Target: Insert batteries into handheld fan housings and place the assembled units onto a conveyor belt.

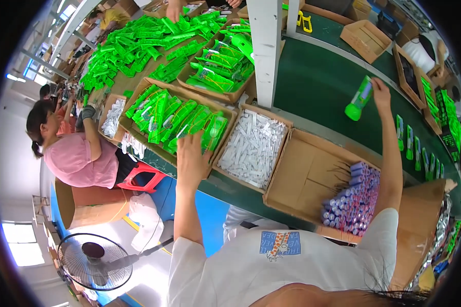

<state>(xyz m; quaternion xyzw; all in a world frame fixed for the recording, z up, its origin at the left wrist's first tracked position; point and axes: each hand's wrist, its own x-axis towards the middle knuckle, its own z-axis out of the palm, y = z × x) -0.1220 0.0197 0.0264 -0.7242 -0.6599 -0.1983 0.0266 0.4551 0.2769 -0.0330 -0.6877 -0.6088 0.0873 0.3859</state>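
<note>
My right hand is raised over the green work surface, fingers closed on the upper end of a green flashlight casing. A purple cylindrical battery shows inside that casing, and its round head points down. My left hand reaches over the near edge of a cardboard box. Its fingers are apart, touching or just above the green casings with wires packed there; the fingertips are partly lost against them. A single casing lies right beside the left thumb.
Next to that box stand a box of small white plastic parts and a box of purple batteries with wires. Several casings lie in a row at right. A white post rises mid-table. A co-worker sits at left near a fan.
</note>
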